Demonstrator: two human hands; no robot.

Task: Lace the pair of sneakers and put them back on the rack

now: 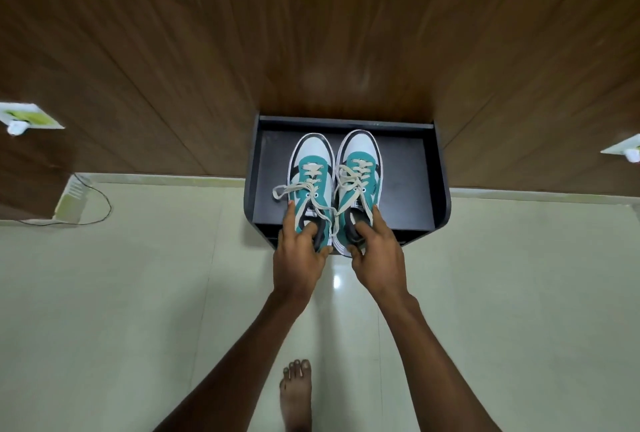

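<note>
On rack: two sneakers, two hands gripping heels.

A dark wood-panelled wall rises behind pale glossy floor tiles, which catch a bright reflection of light. White wall sockets sit left and right; a thin black cable trails down to the floor.

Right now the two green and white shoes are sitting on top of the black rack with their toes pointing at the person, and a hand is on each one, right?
Not quite. In the head view the shoes on the black rack point their toes at the wooden wall, heels toward the person. The left hand and right hand each hold one heel.
</note>
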